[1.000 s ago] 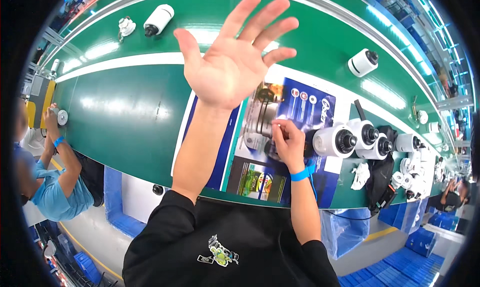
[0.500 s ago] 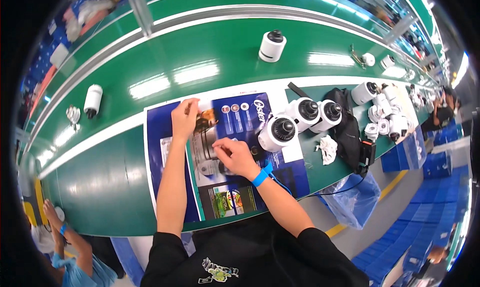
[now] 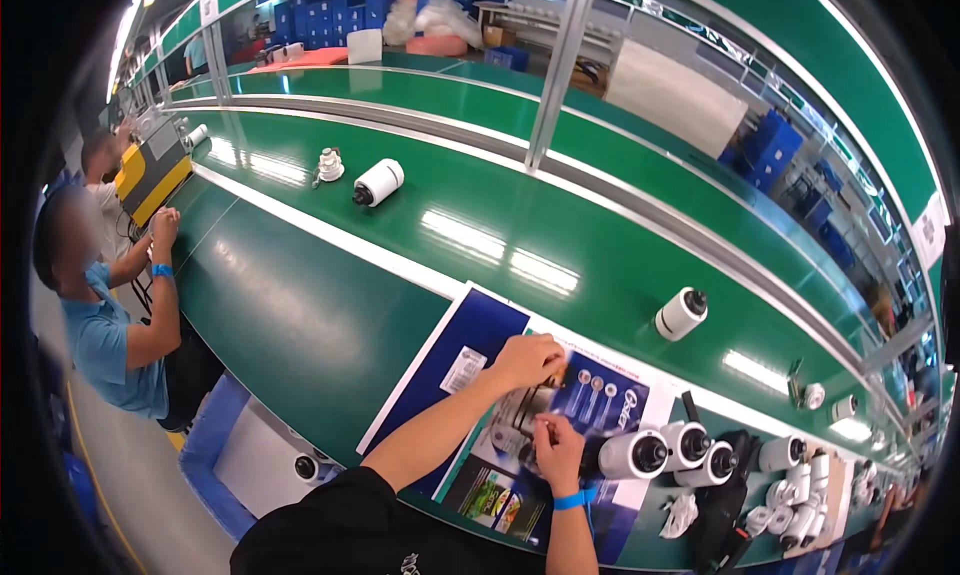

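Observation:
A blue printed cardboard sheet (image 3: pixel 480 325) with product pictures lies flat on the green workbench in front of me. Over its upper part is my left hand (image 3: pixel 530 360), fingers curled together. Nearer to me, above the pictured appliance, my right hand (image 3: pixel 559 450) is closed in a pinch, with a blue band (image 3: pixel 575 498) on its wrist. Whatever the fingertips hold, if anything, is too small to make out. Just right of that hand stands a white cylinder with a black top (image 3: pixel 632 455). Two similar cylinders (image 3: pixel 684 443) (image 3: pixel 714 463) are close beside it.
Beyond the bench runs a green conveyor (image 3: pixel 600 245) carrying white cylinders (image 3: pixel 379 182) (image 3: pixel 681 314) and a small white part (image 3: pixel 329 165). At right are a crumpled white cloth (image 3: pixel 679 516), a black bag (image 3: pixel 715 520) and several white parts (image 3: pixel 795 490). A co-worker (image 3: pixel 120 335) sits left, near a blue bin (image 3: pixel 215 475).
My view has swung to the left, bringing the co-worker and more of the conveyor into sight. Both hands stay over the printed sheet, with their fingers still curled.

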`<state>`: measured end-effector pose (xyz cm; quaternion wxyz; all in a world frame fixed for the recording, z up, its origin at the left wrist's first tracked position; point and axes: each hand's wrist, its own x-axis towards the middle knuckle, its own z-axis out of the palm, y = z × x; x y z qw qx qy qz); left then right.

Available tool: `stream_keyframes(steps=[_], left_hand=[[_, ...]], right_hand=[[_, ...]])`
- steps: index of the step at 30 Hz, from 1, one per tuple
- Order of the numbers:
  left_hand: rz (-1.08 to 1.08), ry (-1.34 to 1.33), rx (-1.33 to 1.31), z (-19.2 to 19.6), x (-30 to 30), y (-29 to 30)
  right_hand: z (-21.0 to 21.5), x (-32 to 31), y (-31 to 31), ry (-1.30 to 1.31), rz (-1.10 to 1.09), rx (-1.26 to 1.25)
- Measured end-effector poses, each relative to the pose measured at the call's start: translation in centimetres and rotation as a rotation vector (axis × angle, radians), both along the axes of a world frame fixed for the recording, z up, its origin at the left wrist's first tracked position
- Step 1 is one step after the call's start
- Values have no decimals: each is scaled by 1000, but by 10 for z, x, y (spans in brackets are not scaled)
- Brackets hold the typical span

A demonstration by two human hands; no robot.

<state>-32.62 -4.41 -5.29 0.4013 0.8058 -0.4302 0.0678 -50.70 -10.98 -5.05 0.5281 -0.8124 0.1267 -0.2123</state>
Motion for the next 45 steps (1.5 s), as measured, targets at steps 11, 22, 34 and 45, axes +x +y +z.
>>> stream_keyframes(steps=[11, 22, 34, 45], left_hand=[[13, -36, 73, 5, 9, -29], [-100, -36, -3, 4, 3, -20], [-67, -84, -24, -3, 27, 2], [41, 157, -90, 6, 6, -20]], right_hand=[[6, 10, -22, -34, -31, -174], [-3, -1, -14, -146, 10, -139], [-5, 19, 0, -213, -8, -205], [10, 6, -9, -83, 27, -138]])
